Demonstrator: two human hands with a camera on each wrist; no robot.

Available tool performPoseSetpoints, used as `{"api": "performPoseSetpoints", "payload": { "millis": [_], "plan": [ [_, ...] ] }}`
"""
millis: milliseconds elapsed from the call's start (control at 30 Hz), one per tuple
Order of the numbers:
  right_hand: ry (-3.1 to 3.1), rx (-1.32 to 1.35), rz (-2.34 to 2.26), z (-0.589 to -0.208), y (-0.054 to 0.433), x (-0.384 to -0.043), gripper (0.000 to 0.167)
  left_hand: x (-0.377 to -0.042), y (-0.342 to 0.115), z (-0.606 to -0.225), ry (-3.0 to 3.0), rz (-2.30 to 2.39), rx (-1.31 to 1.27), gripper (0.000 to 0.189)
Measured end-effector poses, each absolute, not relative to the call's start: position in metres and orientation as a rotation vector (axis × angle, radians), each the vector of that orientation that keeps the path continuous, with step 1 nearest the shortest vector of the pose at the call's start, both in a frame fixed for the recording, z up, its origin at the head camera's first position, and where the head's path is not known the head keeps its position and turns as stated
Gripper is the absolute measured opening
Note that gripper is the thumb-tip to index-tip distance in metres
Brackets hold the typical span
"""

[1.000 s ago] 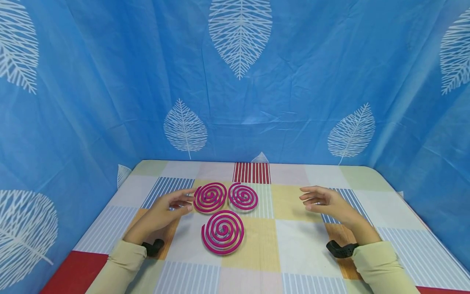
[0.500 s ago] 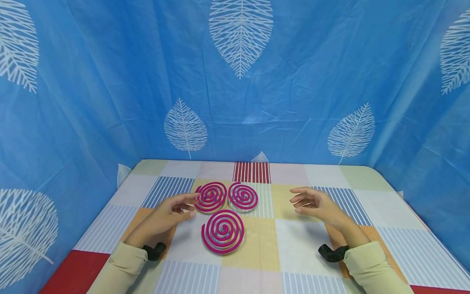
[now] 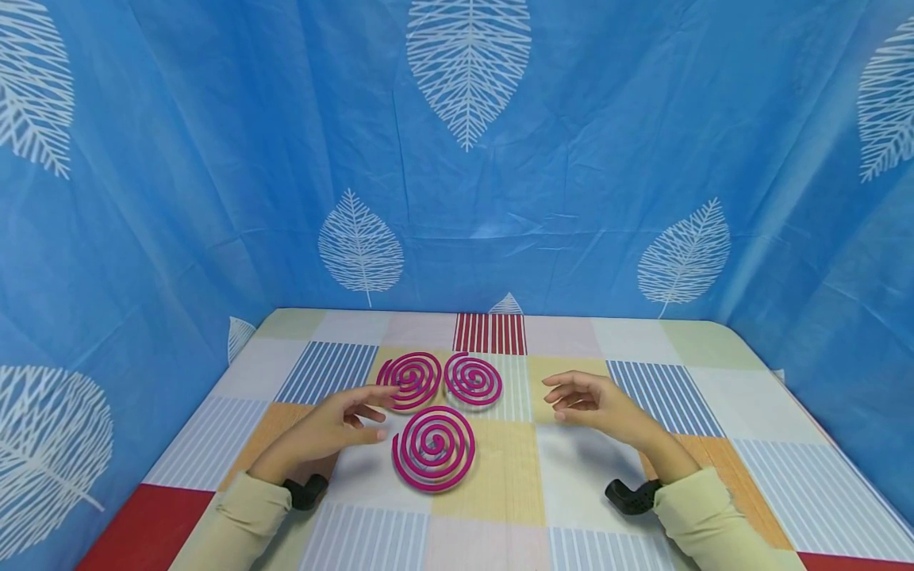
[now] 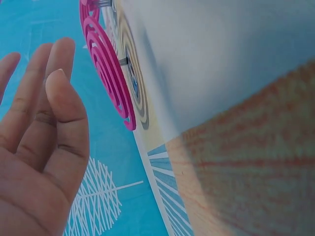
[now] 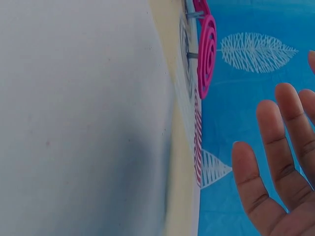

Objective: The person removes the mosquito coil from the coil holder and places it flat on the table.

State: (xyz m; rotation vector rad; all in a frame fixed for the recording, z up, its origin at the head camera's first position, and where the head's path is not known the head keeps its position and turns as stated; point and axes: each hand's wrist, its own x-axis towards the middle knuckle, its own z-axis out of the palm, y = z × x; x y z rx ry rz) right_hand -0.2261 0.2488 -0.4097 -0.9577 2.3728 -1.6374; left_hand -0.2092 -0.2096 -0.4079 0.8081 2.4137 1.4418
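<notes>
Three magenta mosquito coils rest on the table, each a flat spiral: the back-left coil (image 3: 409, 380), the back-right coil (image 3: 474, 380) and the front coil (image 3: 432, 446). The wrist views show coils raised above the cloth on small metal stands (image 5: 193, 55). My left hand (image 3: 339, 424) hovers at the left of the group, its fingertips overlapping the back-left coil's near edge in the head view and its thumb pointing toward the front coil. Nothing is in its relaxed fingers. To the right, my right hand (image 3: 596, 406) hangs over the cloth, fingers loosely bent and holding nothing.
A patchwork-checked cloth (image 3: 493, 484) covers the table. Blue curtains (image 3: 571, 174) with white leaf prints enclose the back and both sides. Each wrist carries a black camera mount, such as the left mount (image 3: 305, 492).
My right hand has moved left toward the middle. My left hand has shifted slightly right and nearer to the body, its thumb closer to the front coil. The coils have stayed put.
</notes>
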Motion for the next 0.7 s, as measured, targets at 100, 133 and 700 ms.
{"api": "performPoseSetpoints", "payload": {
  "millis": [100,133,700],
  "plan": [
    [2.377,-0.990,-1.618,-0.410,0.245,-0.227,0.044,-0.209,-0.209,-0.409,2.386,1.433,0.818,0.061],
    [2.373,-0.995,-1.615,-0.411,0.244,-0.227,0.043,-0.209,-0.208,-0.409,2.380,1.431,0.822,0.061],
    [2.269,-0.964,-1.535,-0.413,0.223,-0.236,0.043,-0.211,-0.208,-0.413,2.376,1.342,0.829,0.065]
  ]
}}
